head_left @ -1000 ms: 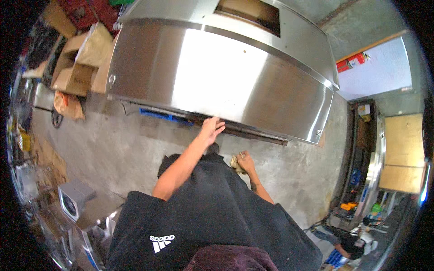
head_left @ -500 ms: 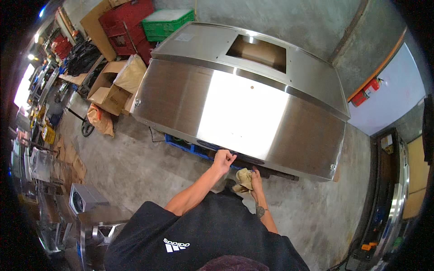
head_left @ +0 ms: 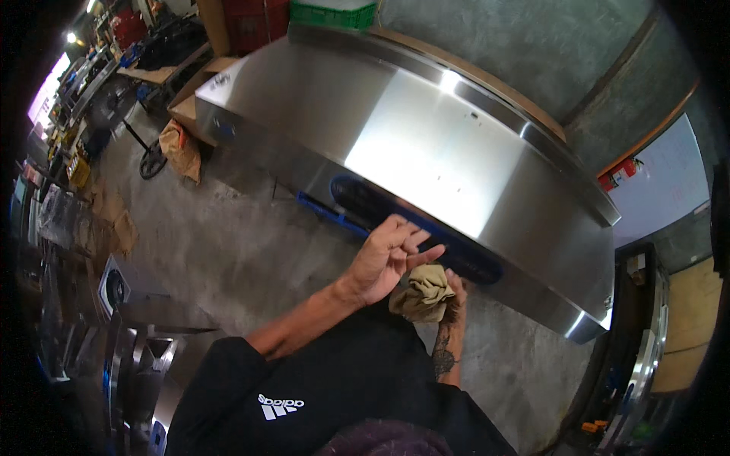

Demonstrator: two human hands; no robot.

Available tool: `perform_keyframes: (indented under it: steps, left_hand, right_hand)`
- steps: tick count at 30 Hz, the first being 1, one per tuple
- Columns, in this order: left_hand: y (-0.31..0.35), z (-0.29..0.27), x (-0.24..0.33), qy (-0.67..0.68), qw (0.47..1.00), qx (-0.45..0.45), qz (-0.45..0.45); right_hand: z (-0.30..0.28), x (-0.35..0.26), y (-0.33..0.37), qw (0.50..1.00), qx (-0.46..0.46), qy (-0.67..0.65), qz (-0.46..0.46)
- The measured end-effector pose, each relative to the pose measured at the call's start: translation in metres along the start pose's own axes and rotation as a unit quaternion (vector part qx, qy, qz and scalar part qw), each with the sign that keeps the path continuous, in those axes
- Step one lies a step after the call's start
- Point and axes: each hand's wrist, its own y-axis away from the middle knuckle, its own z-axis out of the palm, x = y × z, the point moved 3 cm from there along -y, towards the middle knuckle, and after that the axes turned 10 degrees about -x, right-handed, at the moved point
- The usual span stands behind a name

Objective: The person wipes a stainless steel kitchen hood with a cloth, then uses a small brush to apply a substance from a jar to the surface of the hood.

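Head view, steel casing: the long stainless-steel casing (head_left: 433,144) lies across the view beyond both hands; compared with half a second ago, its front lip shows more fully and its top opening is out of sight.
Dark strip: the blue-edged strip (head_left: 365,199) along that lip now shows most of its length, partly behind the fingers.
Left hand: the left hand (head_left: 384,262) has its fingers loosely curled and apart, gripping nothing visible; whether a fingertip touches the strip I cannot tell.
Right hand: the right hand (head_left: 456,292) is closed around a crumpled tan cloth (head_left: 423,295).
Cloth's shift: well below the casing a second ago, it is now near the strip, so both hands gather there.
Crates: a green crate (head_left: 334,14) holds something whitish; the red crate's (head_left: 255,24) contents are cut off.
Paper sack: the brown sack (head_left: 180,152) sits slumped on the floor, contents hidden.
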Motion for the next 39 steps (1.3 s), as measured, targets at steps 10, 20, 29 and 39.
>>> perform_keyframes:
  steps: [10,20,29,39]
  left_hand:
    - [-0.001,0.164,0.041,-0.069,0.966,-0.238,0.069]
    - [-0.036,0.204,0.072,-0.042,0.982,-0.163,0.082]
    - [-0.172,0.174,0.087,-0.253,0.917,-0.149,0.269]
    - [-0.4,0.168,0.165,-0.214,0.899,-0.132,0.359]
  right_hand:
    - [0.07,-0.124,0.044,0.954,-0.033,-0.098,-0.28]
    - [0.117,-0.2,0.034,0.875,-0.006,0.11,-0.472]
    - [0.111,-0.307,-0.061,0.912,-0.079,0.193,-0.353]
    - [-0.16,-0.333,-0.064,0.938,0.146,0.157,-0.272]
